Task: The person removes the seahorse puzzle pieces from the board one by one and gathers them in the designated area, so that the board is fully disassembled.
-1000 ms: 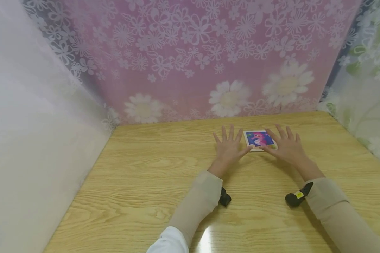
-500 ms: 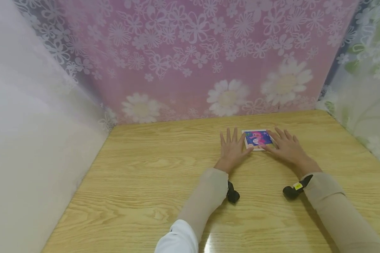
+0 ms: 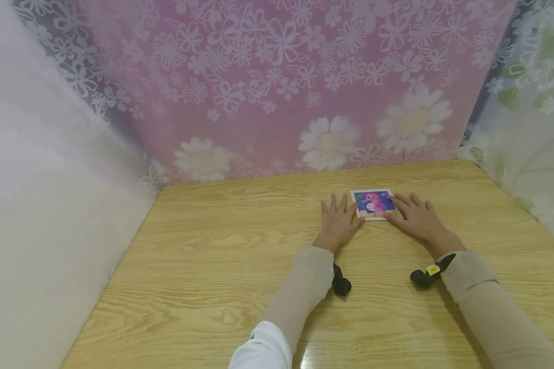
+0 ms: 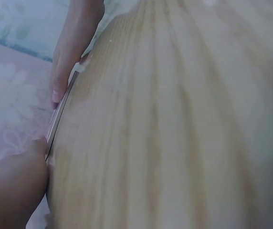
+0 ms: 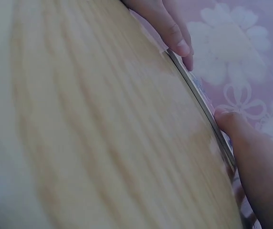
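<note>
A flat, square seahorse picture board [image 3: 374,204], pink on blue with a white border, lies on the table. My left hand [image 3: 338,223] is at its left side, fingers spread and fairly straight, with thumb and forefinger tips right at the edge. On the opposite side, my right hand [image 3: 417,219] has its thumb on the lower right corner and its forefinger at the upper right. Seen from the left wrist, the board's thin edge [image 4: 61,112] runs between both hands. The right wrist view shows that edge as a dark line [image 5: 201,102] near the right thumb [image 5: 232,121].
The wood-grain table [image 3: 212,266] extends left and toward me. A pink flowered curtain [image 3: 258,102] hangs along the back edge, with a whitish sheet [image 3: 64,179] at left and a leafy one [image 3: 531,128] at right. Black cameras sit at both wrists.
My left hand has moved right, closer to the board, and its fingers have come down. My right fingers have drawn back a little, so more of the picture shows. The board has hardly moved.
</note>
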Available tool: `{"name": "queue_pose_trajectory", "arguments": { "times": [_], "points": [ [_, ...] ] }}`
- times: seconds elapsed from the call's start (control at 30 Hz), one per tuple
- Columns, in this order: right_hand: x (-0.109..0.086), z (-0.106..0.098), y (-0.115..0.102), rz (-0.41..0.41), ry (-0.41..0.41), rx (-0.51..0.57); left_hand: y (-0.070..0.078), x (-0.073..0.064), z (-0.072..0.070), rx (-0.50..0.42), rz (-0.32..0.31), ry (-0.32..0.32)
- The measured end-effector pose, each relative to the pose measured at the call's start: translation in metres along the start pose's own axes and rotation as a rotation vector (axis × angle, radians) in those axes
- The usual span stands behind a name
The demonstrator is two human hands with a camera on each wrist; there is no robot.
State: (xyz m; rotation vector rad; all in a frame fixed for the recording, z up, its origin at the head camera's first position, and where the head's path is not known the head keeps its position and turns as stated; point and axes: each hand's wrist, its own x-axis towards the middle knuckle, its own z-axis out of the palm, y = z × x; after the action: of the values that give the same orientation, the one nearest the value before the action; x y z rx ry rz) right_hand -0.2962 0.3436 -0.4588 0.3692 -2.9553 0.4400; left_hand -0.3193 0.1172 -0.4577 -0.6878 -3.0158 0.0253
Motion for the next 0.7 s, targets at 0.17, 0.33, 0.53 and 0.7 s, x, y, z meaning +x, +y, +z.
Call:
{"name": "queue_pose_trajectory", "arguments": {
  "times": [0.17, 0.33, 0.53, 0.7],
  "points": [
    [0.0, 0.0, -0.002, -0.013, 0.002, 0.002, -0.001, -0.001, -0.001, -0.023, 0.0, 0.003],
    [0.001, 0.002, -0.007, -0.025, 0.0, 0.007, -0.005, -0.003, -0.001, -0.037, 0.011, -0.01],
    [0.0, 0.003, -0.016, -0.045, 0.004, -0.007, -0.012, -0.007, 0.001, -0.066, 0.041, -0.014],
    [-0.001, 0.004, -0.022, -0.07, 0.0, -0.001, -0.018, -0.012, 0.0, -0.063, 0.063, -0.018]
  ]
}}
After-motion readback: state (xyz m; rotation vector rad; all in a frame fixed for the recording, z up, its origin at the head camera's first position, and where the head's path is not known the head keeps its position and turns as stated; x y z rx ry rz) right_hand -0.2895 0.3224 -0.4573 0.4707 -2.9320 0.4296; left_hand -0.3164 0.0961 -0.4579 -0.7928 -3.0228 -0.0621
